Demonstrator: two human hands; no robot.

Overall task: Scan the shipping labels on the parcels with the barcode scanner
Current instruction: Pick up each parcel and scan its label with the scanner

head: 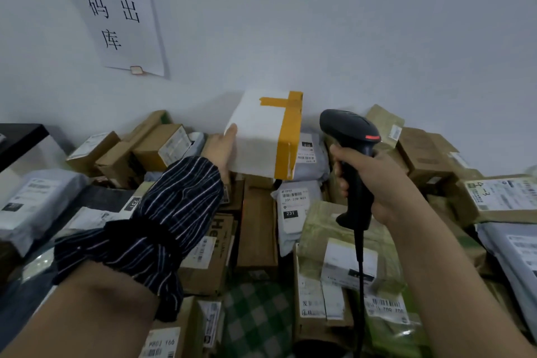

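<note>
**Forearms out over the heap, one box raised for the scanner**

Nearest the lens, two forearms reach forward, the left one in a pushed-up striped sleeve [162, 212]. Beneath them the heap of parcels [257, 227] spreads from edge to edge against the wall: brown cartons, grey mailers and green-wrapped packets lying at all angles, many with their labels face up, which suits scanning in place. On the wall above hangs a paper notice [116, 9] with large printed characters.

Lifted clear of the heap at the back is a white box [255, 139] bound with orange tape [287, 136]. The left hand [222, 151] holds it by its left side, thumb pressed on the near face; the other fingers are hidden behind it. No label shows on the faces turned this way, so the box is probably held up in order to find or present its label.

Just right of the box, not touching it, the barcode scanner [348, 131] stands upright. The right hand [374, 180] is wrapped firmly round its grip, and its cable [361, 270] hangs straight down over the packets. A red strip glows on the head. The scanner is not plainly aimed at any label.

Below the box a grey mailer [293, 206] shows a label marked 231.
</note>
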